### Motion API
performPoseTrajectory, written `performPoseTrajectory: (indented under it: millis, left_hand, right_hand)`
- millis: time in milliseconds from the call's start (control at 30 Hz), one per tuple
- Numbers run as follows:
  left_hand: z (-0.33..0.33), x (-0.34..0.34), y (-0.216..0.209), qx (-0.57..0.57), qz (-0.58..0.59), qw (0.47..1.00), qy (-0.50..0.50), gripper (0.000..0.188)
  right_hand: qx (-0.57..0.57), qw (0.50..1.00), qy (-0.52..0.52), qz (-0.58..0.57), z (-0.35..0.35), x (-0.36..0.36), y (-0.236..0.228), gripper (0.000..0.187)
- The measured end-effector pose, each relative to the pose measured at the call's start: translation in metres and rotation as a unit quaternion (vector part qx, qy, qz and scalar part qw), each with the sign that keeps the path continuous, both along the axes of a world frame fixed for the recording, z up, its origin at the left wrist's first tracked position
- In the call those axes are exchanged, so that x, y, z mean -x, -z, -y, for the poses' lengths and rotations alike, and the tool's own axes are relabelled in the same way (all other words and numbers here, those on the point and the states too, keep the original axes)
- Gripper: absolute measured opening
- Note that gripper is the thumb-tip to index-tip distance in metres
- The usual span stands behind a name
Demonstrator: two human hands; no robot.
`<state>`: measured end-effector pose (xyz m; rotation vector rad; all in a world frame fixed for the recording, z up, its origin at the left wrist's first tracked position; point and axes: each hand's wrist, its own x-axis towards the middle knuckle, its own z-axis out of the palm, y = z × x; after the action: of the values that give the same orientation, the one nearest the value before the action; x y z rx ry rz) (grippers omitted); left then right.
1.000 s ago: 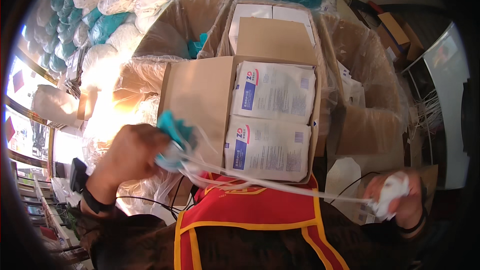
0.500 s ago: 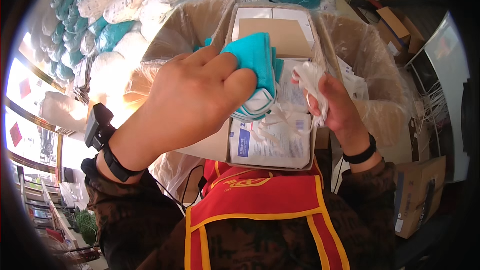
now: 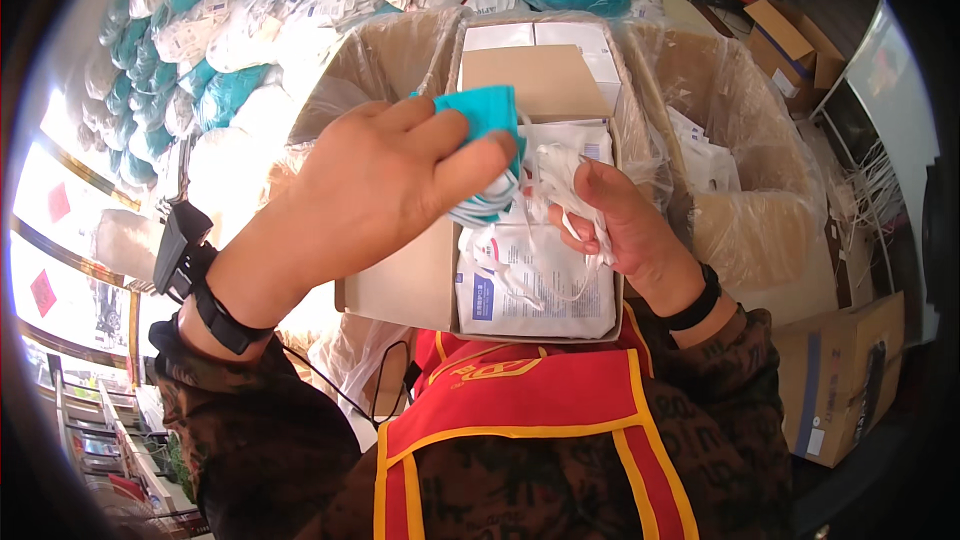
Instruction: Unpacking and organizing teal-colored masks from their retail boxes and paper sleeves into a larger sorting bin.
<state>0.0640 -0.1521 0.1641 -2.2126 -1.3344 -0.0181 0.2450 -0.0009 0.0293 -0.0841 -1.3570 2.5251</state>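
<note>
My left hand [image 3: 385, 175] is closed around a folded stack of teal face masks [image 3: 487, 112], held over the open carton in front of me. White mask straps [image 3: 556, 172] trail from the stack across to my right hand [image 3: 645, 230], whose fingers are closed on a bunch of them. Some strap ends dangle below, over a white plastic package [image 3: 545, 290] with a blue label. That package lies in the near part of the cardboard carton [image 3: 400, 285]. My left fingertips are hidden behind the masks.
A loose cardboard piece [image 3: 535, 72] covers part of the carton's far end. Plastic-lined boxes stand to the left [image 3: 385, 55] and right [image 3: 745, 110]. Bags of teal and white goods [image 3: 225, 95] are heaped at the far left. A closed carton [image 3: 845, 370] sits at the right.
The mask stack has shifted slightly left and tilted in my left hand. My right hand has moved left and down, nearer the stack, still gripping the straps.
</note>
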Motion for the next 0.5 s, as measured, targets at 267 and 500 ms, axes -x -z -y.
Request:
performPoseTrajectory:
  millis: [267,500]
  left_hand:
    - [0.000,-0.009,0.005,0.001,0.006,1.000,-0.016,0.023]
    - [0.014,0.023,0.005,-0.027,0.042,0.992,-0.114,0.027]
  right_hand:
    - [0.004,0.998,0.018,0.059,0.025,0.004,-0.015,0.039]
    - [0.030,0.986,0.162,0.017,0.007,-0.050,-0.023,0.022]
